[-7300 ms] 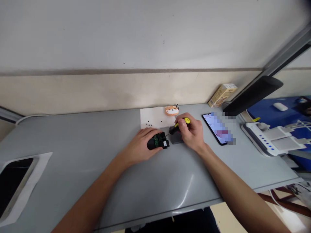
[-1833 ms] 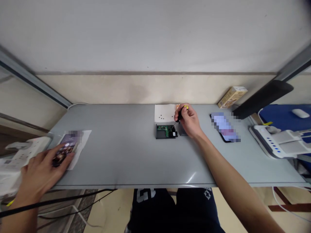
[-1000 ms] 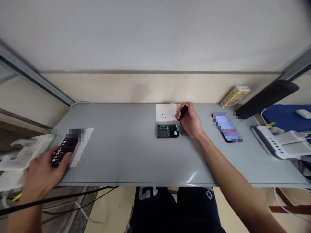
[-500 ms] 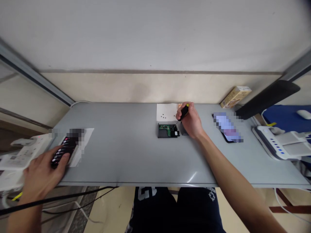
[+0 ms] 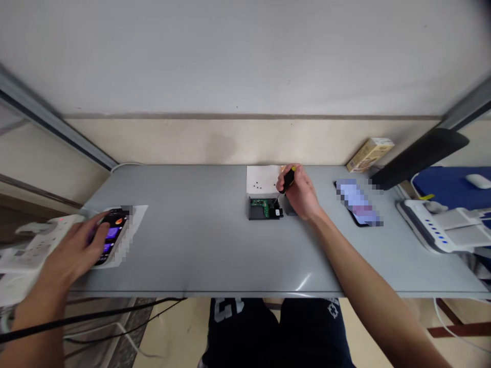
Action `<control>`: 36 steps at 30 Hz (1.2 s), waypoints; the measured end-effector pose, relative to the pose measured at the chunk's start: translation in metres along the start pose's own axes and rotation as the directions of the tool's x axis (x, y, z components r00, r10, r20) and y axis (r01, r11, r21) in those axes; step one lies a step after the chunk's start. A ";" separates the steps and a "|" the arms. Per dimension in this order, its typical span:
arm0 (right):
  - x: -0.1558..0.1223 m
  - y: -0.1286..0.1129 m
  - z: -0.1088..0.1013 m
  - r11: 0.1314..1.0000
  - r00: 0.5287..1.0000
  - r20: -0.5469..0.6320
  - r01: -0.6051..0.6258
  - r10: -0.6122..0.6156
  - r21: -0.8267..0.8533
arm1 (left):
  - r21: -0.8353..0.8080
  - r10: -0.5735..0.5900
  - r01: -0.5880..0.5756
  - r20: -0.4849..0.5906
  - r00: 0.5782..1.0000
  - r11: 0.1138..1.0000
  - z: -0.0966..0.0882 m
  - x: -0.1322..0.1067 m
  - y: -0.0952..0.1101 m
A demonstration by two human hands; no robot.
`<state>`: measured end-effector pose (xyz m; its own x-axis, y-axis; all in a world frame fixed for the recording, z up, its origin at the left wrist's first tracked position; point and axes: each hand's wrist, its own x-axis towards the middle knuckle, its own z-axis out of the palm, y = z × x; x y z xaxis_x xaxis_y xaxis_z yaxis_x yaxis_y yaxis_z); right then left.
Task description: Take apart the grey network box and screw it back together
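My right hand (image 5: pixel 304 197) is closed around a small black screwdriver (image 5: pixel 288 181) with a yellow end. Its thin shaft slants down to the right part of an opened dark grey case, where a green circuit board (image 5: pixel 265 208) and a black part with a white label show. A second dark grey piece (image 5: pixel 290 207) lies partly hidden beside that hand. At the left, my left hand (image 5: pixel 79 245) lies over the edge of a phone (image 5: pixel 111 237), thumb on its lit screen and fingers stretched along the far side. White paper (image 5: pixel 138 220) lies under the phone.
Several tiny dark screws (image 5: pixel 257 185) lie on a white sheet (image 5: pixel 264 174) behind the case. To the right are another phone (image 5: pixel 358 202), a small carton (image 5: pixel 370 155), a long black object (image 5: pixel 422 157) and a white charging station (image 5: pixel 433 230). White power strips (image 5: pixel 49 240) stand far left.
My left hand has shifted up along the phone, its thumb now higher on the screen, and the display shows purple blocks. My right hand and the screwdriver have hardly moved.
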<state>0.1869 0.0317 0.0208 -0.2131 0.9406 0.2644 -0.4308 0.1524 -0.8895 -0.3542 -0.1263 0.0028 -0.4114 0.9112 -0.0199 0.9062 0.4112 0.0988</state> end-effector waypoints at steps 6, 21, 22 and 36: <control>0.000 0.000 0.000 1.000 1.000 -0.001 -0.002 0.002 -0.004 | -0.069 -0.092 0.095 0.036 0.995 0.993 -0.008 -0.006 0.017; 0.000 0.000 0.000 1.000 1.000 0.001 -0.002 0.002 0.025 | -0.182 -0.042 0.038 -0.020 0.999 0.983 0.003 -0.001 -0.004; 0.000 0.000 0.000 1.000 1.000 0.002 0.002 -0.002 0.031 | -0.201 -0.034 0.027 -0.028 0.999 0.979 0.005 -0.001 -0.007; -0.001 0.002 -0.002 0.997 0.999 0.039 0.023 -0.025 0.068 | -0.264 -0.062 0.016 -0.170 0.984 0.964 0.012 -0.044 -0.017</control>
<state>0.1882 0.0319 0.0175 -0.2359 0.9239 0.3012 -0.4944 0.1527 -0.8557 -0.3508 -0.1730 -0.0100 -0.4778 0.8667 0.1430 0.8416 0.4050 0.3574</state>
